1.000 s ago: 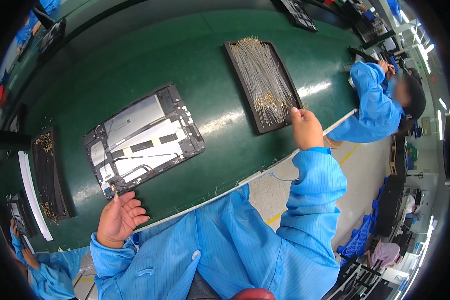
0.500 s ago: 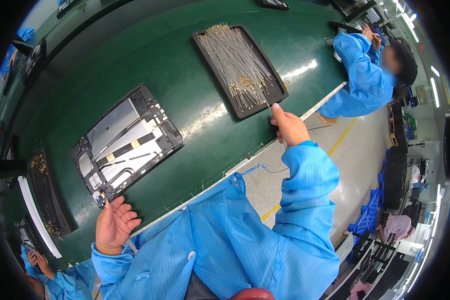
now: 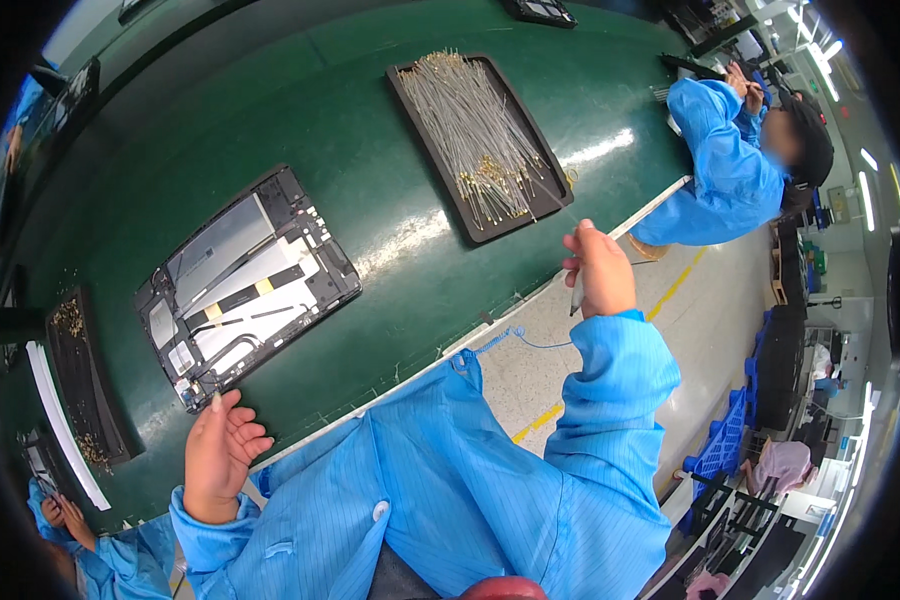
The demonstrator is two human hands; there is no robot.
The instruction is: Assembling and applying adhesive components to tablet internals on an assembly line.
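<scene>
An opened tablet [image 3: 245, 285] lies on the green table, its inner boards, ribbon cables and pale battery area showing. My left hand [image 3: 225, 445] is at its near left corner. The thumb tip meets that corner, and the fingers are loosely curled and apart. Right of it, a black tray [image 3: 478, 238] holds a heap of thin grey cables [image 3: 470, 130] with gold-coloured ends. Near the table edge, just off the tray's near corner, my right hand [image 3: 602, 270] is closed on a slim grey pen-like tool [image 3: 576, 298], dark tip downward. One cable sticks out toward the fingers; whether they pinch it is unclear.
A dark tray [image 3: 80, 370] with small gold-coloured pieces and a white strip [image 3: 65, 425] lie at left. A co-worker in blue [image 3: 725, 160] sits at the right; another person's hands [image 3: 70, 520] show at lower left. A coiled blue cord [image 3: 495, 340] hangs by the table edge.
My right hand has drawn back from the tray, to the right and nearer me, and the pen-like tool now shows below it. My left hand stays at the tablet's corner.
</scene>
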